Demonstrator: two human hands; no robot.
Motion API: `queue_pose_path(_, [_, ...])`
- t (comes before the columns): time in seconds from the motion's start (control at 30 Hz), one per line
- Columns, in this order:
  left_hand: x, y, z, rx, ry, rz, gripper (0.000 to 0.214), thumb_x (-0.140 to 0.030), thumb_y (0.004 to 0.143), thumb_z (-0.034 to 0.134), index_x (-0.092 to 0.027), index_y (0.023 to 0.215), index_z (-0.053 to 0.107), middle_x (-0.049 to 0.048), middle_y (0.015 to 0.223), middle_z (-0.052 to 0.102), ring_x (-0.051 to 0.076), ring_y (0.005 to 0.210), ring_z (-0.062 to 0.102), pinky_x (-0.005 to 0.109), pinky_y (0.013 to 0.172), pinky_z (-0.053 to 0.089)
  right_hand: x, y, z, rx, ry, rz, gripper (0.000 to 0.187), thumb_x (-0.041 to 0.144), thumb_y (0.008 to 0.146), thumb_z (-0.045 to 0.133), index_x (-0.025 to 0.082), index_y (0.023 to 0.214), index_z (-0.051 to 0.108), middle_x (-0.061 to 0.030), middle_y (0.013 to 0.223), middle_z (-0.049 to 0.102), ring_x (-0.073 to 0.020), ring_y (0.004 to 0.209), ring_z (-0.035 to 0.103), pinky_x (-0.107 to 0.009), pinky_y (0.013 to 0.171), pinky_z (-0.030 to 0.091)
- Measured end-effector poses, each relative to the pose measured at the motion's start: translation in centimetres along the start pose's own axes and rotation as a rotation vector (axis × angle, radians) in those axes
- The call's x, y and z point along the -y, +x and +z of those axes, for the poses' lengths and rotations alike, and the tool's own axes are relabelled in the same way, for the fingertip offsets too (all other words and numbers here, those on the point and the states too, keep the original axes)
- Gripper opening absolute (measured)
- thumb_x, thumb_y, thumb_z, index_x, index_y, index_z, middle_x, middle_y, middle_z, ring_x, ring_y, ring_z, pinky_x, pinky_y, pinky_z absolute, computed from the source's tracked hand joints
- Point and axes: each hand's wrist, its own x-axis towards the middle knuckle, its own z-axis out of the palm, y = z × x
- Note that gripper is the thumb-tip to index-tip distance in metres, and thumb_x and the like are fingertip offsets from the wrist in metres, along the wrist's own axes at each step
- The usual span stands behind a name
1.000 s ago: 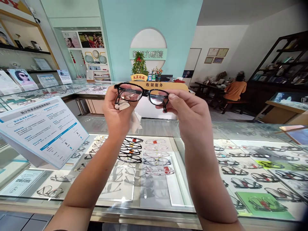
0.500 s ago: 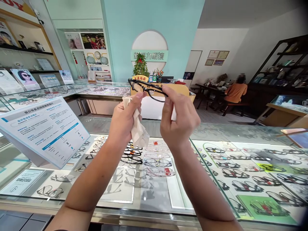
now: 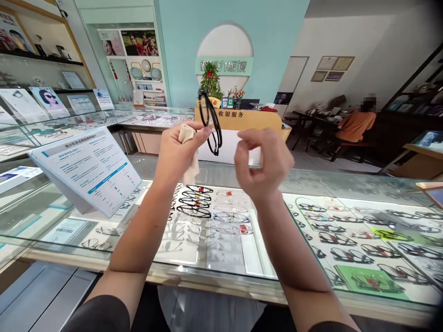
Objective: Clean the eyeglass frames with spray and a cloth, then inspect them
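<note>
My left hand is raised above the glass counter and pinches a pair of black-framed glasses through a small beige cloth. The glasses stand on end, seen almost edge-on, with the cloth hanging below my fingers. My right hand hovers just right of the glasses, a short gap away, fingers curled and apart with nothing in them.
A glass display counter below holds rows of eyeglass frames. A tilted white and blue leaflet stand sits at left. Behind is a wooden cashier desk with a small plant. A person in an orange top sits at far right.
My right hand has let go of the glasses and drawn back to the right. My left hand has turned the frame from level to upright. The view has shifted down and left.
</note>
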Motion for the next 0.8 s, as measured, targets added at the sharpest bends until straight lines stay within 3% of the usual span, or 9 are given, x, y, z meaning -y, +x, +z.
queue_pose_path(0.1, [-1.2,-0.6,-2.0,0.201,0.311,0.078,0.034,-0.053,0.087,0.087,-0.02,0.088,0.079,0.0002,0.077,0.069,0.015,0.07,0.056,0.029,0.064,0.042,0.0,0.3,-1.4,0.008,-0.003,0.14,0.021,0.026,0.112,0.053,0.027,0.109,0.074,-0.004,0.086,0.073,-0.0199,0.07,0.065,-0.039,0.071,0.056])
queue_pose_path(0.2, [-1.7,-1.1,-4.4,0.486,0.578,0.041,0.031,-0.051,0.093,0.078,-0.02,0.091,0.082,0.0014,0.077,0.072,0.016,0.068,0.058,0.03,0.065,0.04,-0.9,-0.9,-2.4,0.126,0.005,0.158,0.023,0.028,0.112,0.053,0.024,0.104,0.074,-0.0023,0.082,0.072,-0.0175,0.068,0.064,-0.035,0.067,0.051])
queue_pose_path(0.33, [-0.3,-2.1,-6.6,0.844,0.892,-0.069,0.02,-0.04,0.092,0.075,-0.022,0.091,0.084,0.0031,0.084,0.08,0.019,0.075,0.067,0.031,0.069,0.04,-3.4,-5.7,-3.1,0.262,-0.112,0.37,0.026,0.035,0.11,0.053,0.023,0.103,0.075,-0.0018,0.079,0.072,-0.0174,0.066,0.062,-0.032,0.067,0.047])
queue_pose_path(0.47, [2.5,-4.6,-6.9,1.108,1.065,-0.185,0.013,-0.026,0.088,0.073,-0.025,0.088,0.085,0.0039,0.087,0.082,0.021,0.078,0.07,0.031,0.069,0.038,-6.2,-11.0,-3.1,0.446,-0.185,0.632,0.031,0.043,0.106,0.05,0.022,0.103,0.073,-0.0035,0.076,0.072,-0.0204,0.066,0.062,-0.033,0.068,0.042])
queue_pose_path(0.63, [5.7,-7.8,-6.3,1.231,1.198,-0.215,0.012,-0.02,0.084,0.072,-0.024,0.08,0.082,0.0045,0.08,0.079,0.022,0.072,0.067,0.033,0.063,0.033,-8.1,-13.9,-3.0,0.696,-0.225,0.791,0.029,0.043,0.105,0.048,0.022,0.103,0.067,-0.0058,0.076,0.07,-0.0228,0.067,0.059,-0.035,0.069,0.036])
queue_pose_path(0.8, [7.4,-9.1,-6.0,1.25,1.184,-0.2,0.011,-0.019,0.082,0.072,-0.025,0.076,0.079,0.0046,0.079,0.078,0.023,0.073,0.068,0.032,0.062,0.032,-8.3,-14.1,-3.0,0.706,-0.259,0.779,0.023,0.038,0.101,0.051,0.022,0.101,0.068,-0.0049,0.074,0.068,-0.0223,0.068,0.058,-0.034,0.069,0.035])
